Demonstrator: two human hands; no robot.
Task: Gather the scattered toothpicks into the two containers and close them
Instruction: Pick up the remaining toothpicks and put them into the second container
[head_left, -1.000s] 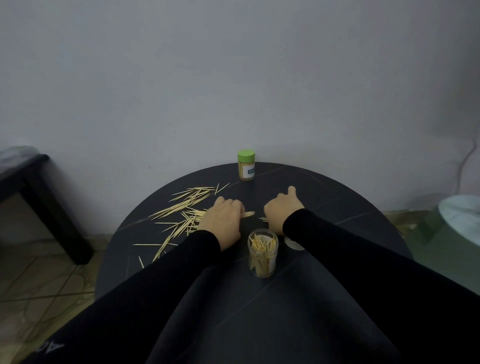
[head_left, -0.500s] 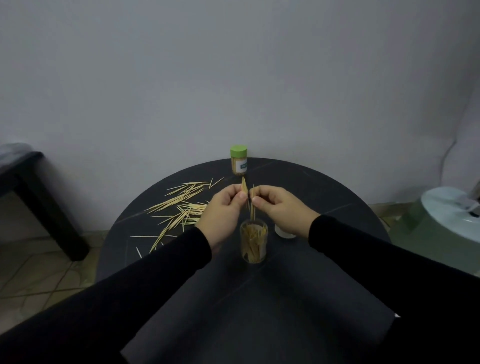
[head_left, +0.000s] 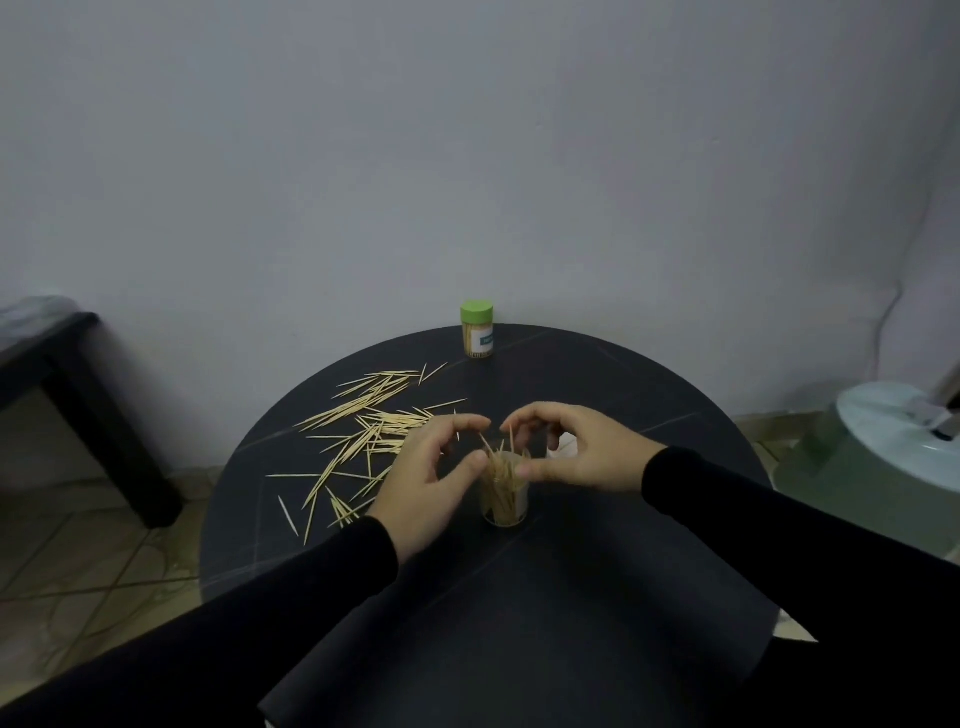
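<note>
A clear open container (head_left: 504, 504) stands mid-table, packed with toothpicks, some poking above its rim. My left hand (head_left: 431, 483) and my right hand (head_left: 587, 457) hover on either side of its mouth, fingers loosely curved, thumbs near the rim and gripping nothing. Scattered toothpicks (head_left: 363, 431) lie on the round black table (head_left: 597, 374) to the left of my left hand. A second container with a green lid (head_left: 477, 330) stands shut at the table's far edge. A white lid (head_left: 565, 446) peeks out behind my right hand's fingers.
A dark bench (head_left: 62, 364) stands on the tiled floor at the left. A pale round appliance (head_left: 893, 436) sits low at the right. A grey wall rises right behind the table.
Both hands lifted toothpicks from the table, held them upright over the clear container, then let them drop in. The fingers have now spread apart around its mouth.
</note>
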